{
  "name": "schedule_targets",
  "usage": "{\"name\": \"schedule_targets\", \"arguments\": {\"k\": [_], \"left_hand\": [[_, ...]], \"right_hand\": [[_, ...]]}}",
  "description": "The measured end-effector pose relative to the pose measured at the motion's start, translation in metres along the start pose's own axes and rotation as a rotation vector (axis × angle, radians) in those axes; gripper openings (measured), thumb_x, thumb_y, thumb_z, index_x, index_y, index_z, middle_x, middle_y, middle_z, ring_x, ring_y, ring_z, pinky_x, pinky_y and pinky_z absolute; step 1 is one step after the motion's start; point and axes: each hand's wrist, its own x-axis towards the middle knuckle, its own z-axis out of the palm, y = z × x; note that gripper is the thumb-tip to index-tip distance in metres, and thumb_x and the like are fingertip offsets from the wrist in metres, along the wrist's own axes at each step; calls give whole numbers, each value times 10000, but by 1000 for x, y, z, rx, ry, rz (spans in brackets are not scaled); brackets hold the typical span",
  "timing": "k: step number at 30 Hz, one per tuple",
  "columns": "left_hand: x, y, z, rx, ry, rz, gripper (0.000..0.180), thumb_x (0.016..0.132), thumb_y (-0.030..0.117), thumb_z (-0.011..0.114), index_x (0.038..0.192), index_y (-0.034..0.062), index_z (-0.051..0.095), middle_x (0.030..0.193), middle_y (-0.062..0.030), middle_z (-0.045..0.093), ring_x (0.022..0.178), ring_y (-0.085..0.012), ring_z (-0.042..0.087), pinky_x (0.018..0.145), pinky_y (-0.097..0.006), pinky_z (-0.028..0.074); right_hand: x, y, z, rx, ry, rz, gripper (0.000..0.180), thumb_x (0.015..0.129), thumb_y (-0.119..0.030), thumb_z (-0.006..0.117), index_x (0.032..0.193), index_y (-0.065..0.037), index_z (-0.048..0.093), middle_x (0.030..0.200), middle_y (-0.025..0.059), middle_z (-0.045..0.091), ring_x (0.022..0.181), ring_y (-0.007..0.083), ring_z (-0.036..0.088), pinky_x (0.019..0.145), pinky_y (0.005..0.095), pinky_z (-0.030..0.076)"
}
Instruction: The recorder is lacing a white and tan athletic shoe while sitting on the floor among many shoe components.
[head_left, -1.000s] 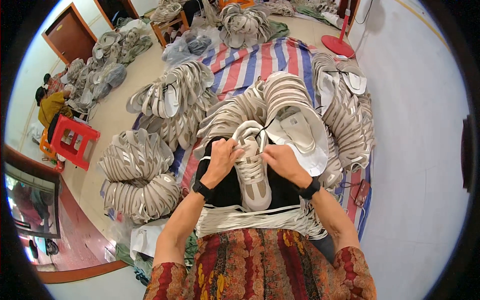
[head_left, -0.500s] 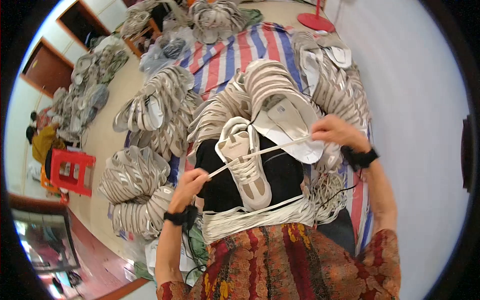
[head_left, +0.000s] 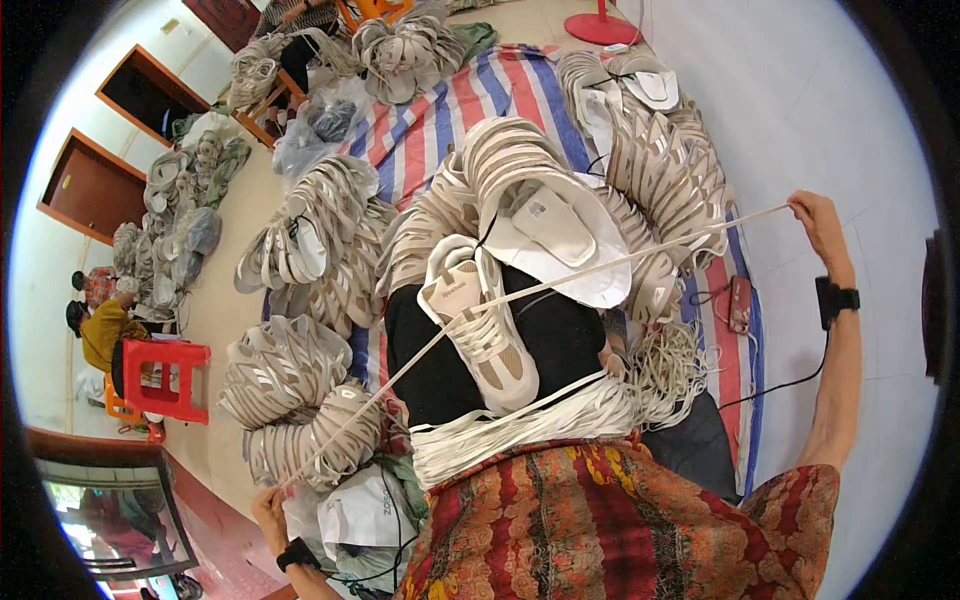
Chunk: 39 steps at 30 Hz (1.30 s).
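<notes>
A beige and white shoe upper lies on the black cloth over my lap, toe toward me. Its eyelets are threaded with a pale shoelace, pulled taut to both sides. My left hand pinches one end low at the left, beyond the stacked uppers. High at the right, near the wall, my right hand pinches the other end. A bundle of loose laces lies across my waist. Just beyond the shoe stands a curved stack of nested uppers.
More stacked uppers lie left and right on a striped sheet. Tangled laces sit right of my lap, near a small red device. A white wall borders the right; a red stool and another person are at the left.
My hands have moved far apart, the left down and leftward, the right up and rightward. Much more lace now stretches out on each side of the shoe.
</notes>
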Motion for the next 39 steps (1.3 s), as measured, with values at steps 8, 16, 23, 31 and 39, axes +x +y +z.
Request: {"name": "schedule_targets", "arguments": {"k": [8,16,23,31,39], "left_hand": [[-4,-42,42,374,414,7,134,808,46,540,900,-24,610,818,-168,599,734,-296,558,683,-348,431],[113,71,115,-290,217,6,238,864,138,473,951,-42,601,871,-106,627,779,-184,607,723,-290,465],[129,256,181,-1000,-87,143,307,856,104,538,1099,-81,505,801,-92,604,704,-128,584,612,-233,466],[124,331,209,-964,-600,128,197,873,82,504,992,-64,561,828,-95,609,731,-132,602,554,-222,489],[115,352,244,-797,-681,270,135,871,70,504,911,-24,592,831,-56,616,775,-108,608,575,-213,513]], "right_hand": [[-113,-46,88,167,1011,469,218,877,-128,509,1017,-2,617,980,94,632,875,179,584,778,294,449],[-68,-208,173,448,434,-317,177,836,-96,533,991,-22,576,853,141,602,766,252,599,671,333,472],[-20,-278,236,1073,-393,24,241,812,-92,510,1022,21,542,672,93,626,555,148,602,555,276,486],[-9,-278,254,707,-412,-283,169,777,-175,529,817,-36,618,714,128,622,616,270,595,572,353,449],[-4,-279,248,627,-442,-386,188,787,-195,494,762,-31,581,714,165,594,669,340,566,596,403,431]]}}
